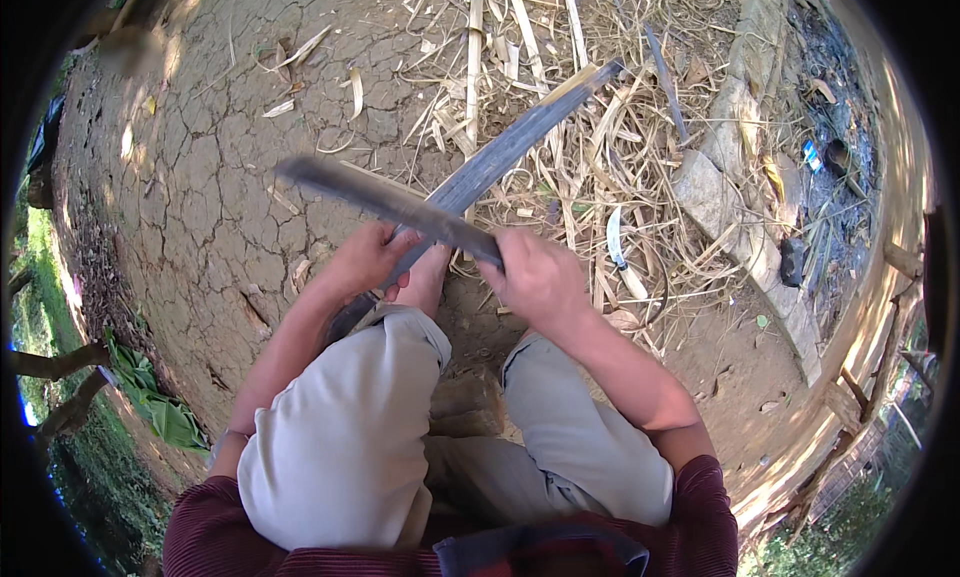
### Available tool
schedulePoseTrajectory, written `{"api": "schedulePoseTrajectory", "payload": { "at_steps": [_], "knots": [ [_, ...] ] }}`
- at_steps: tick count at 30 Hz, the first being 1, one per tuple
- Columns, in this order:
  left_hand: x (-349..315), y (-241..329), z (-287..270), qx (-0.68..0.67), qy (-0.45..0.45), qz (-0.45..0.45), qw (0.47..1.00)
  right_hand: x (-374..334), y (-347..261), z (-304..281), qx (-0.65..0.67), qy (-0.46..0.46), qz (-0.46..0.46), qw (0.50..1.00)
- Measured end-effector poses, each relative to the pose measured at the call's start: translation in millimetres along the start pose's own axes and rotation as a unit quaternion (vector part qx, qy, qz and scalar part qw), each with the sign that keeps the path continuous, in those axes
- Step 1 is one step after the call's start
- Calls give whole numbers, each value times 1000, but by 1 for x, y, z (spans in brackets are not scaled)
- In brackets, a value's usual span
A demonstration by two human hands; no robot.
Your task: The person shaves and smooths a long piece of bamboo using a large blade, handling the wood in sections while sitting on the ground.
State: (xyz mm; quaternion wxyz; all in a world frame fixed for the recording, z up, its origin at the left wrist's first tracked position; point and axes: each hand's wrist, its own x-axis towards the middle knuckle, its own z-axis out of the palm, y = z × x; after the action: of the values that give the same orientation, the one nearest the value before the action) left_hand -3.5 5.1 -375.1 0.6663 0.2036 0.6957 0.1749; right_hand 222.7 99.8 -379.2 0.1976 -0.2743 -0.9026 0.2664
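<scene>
My left hand (pixel 365 260) is closed round a long, weathered grey bamboo slat (pixel 470 182), which slants away to the far right and has a pale, split edge near its tip. Crossing over it is a dark, flat slat (pixel 385 203), smeared by motion, whose near end my right hand (pixel 538 277) grips with wrapped fingers. The blur hides whether the two pieces touch. On the ground to the right of my right hand lies a knife (pixel 624 252) with a curved blade and a pale handle. A bare foot (pixel 424 280) shows behind my left hand.
Pale shavings and strips (pixel 600 167) litter the ground ahead and right. Long split strips (pixel 474 57) lie at the far side. A stone edging (pixel 720 202) runs along the right, with dark ash and scraps (pixel 835 167) beyond it. Cracked earth (pixel 210 167) spreads left, near green leaves (pixel 160 402).
</scene>
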Motion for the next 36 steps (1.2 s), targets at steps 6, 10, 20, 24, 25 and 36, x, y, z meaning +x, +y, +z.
{"api": "schedulePoseTrajectory", "payload": {
  "at_steps": [6,10,20,24,25,36],
  "knots": [
    [-1,0,6,90,43,29,995,-27,54,19,-82,-156,227,958],
    [-2,15,-6,10,17,-24,1000,-21,18,11,-64,-30,79,994],
    [-3,23,-16,43,29,-16,999,-24,32,20,0,-53,166,985],
    [-22,35,-21,82,38,4,996,12,20,6,99,-51,103,988],
    [-32,39,-17,87,44,13,995,24,19,3,108,-65,83,989],
    [-149,125,7,626,472,251,568,100,-28,-12,90,-41,-8,995]
  ]
}}
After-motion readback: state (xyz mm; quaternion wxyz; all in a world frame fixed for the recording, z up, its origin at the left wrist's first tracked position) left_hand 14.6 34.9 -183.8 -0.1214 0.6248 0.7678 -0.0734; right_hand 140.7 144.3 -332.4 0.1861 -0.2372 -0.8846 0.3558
